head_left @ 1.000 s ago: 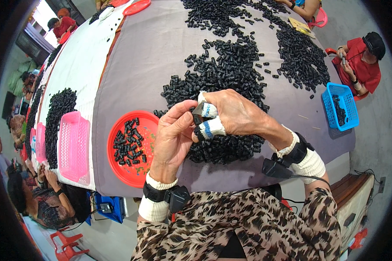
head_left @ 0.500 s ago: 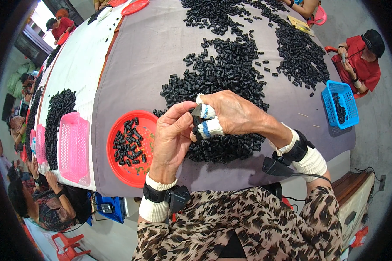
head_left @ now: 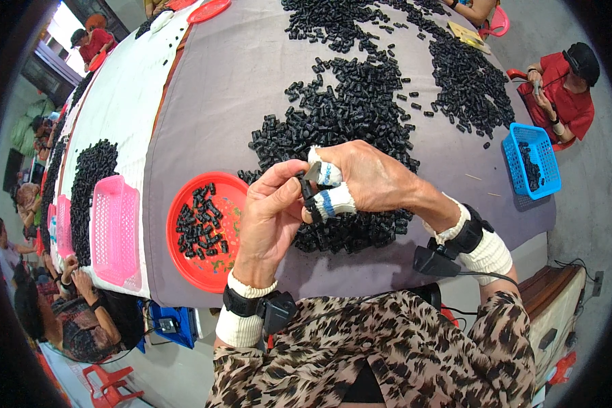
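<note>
Both my hands meet above the near side of a large pile of small black cylindrical parts. Fingertips and thumb of my left hand pinch one black cylindrical part. My right hand, its thumb and a finger wrapped in white and blue coverings, grips a small grey blade close against that part. Most of the blade is hidden by the fingers. Left of my left hand lies a round red tray with several black parts and some small coloured marks on its bottom.
Pink baskets stand at left beside another dark pile. At right a blue basket holds black parts. A person in red sits beyond it; others sit along the left. Yellow pieces lie far right.
My right hand has shifted and turned slightly, so more of the black part shows between my hands. My left hand keeps its pinch almost in place.
</note>
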A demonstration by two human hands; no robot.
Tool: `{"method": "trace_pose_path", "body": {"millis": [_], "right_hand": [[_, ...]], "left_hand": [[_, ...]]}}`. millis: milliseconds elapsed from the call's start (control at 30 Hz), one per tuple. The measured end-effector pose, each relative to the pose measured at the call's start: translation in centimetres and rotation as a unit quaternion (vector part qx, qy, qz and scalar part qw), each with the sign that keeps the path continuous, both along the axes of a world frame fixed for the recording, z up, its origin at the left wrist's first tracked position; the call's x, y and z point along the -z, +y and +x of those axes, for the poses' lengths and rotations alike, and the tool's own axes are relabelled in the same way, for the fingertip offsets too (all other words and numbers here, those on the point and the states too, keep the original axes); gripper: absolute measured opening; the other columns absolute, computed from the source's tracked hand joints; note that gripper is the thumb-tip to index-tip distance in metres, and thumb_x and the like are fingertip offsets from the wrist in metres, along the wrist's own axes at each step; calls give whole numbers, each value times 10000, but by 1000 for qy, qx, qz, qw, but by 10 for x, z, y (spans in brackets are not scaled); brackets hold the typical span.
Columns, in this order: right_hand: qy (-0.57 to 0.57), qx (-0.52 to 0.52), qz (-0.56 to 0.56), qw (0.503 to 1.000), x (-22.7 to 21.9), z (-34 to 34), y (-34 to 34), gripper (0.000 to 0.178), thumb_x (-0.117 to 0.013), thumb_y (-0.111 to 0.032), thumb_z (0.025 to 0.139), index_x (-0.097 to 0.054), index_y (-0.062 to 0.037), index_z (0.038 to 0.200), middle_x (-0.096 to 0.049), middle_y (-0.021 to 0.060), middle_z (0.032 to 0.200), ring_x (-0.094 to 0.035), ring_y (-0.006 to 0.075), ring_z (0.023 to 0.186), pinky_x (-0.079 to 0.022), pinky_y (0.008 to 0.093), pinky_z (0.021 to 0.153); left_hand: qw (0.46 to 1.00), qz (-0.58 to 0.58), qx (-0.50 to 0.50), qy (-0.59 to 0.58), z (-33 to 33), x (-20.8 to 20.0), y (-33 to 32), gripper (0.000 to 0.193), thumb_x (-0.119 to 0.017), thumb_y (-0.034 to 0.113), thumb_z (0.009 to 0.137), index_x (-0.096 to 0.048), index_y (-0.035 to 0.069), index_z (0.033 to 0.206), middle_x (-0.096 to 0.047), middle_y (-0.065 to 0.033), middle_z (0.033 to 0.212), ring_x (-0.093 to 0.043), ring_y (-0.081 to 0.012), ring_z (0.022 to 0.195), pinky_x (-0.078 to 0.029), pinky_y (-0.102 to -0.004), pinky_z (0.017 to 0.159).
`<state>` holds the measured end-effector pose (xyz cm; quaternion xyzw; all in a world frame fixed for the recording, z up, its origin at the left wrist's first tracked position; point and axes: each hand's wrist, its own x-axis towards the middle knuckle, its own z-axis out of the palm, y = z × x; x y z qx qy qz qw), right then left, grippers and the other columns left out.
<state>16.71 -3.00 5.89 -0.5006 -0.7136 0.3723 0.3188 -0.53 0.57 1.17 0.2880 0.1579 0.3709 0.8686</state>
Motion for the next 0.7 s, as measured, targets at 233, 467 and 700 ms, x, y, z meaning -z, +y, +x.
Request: {"method": "trace_pose_path", "body": {"millis": [233, 467, 700], "right_hand": [[-12, -3, -25, 1000, -3, 1, 0, 443, -718, -360, 653, -526, 34, 720, -566, 155, 630, -564, 249, 582, -421, 360, 553], [-18, -1, -23, 1000, 0, 2, -1, 456, -722, -363, 649, -524, 41, 721, -569, 155, 625, -566, 243, 578, -427, 357, 554], [-50, -9, -16, 999, 5, 2, 1, 422, -768, -321, 643, -500, -6, 727, -535, 76, 620, -533, 166, 573, -408, 314, 528]], "left_hand": [[1000, 18, 7, -3, 0, 1, -1, 216, -599, 93, 839, -572, 9, 1035, -634, -94, 946, -629, -153, 814, -540, -289, 678], [1000, 20, -4, 14, 1, 2, -3, 211, -594, 97, 843, -567, 6, 1031, -635, -94, 936, -631, -150, 786, -545, -279, 639], [999, 27, -14, 35, 1, 4, -3, 200, -592, 81, 840, -576, 3, 1023, -636, -86, 928, -628, -134, 743, -536, -249, 604]]}}
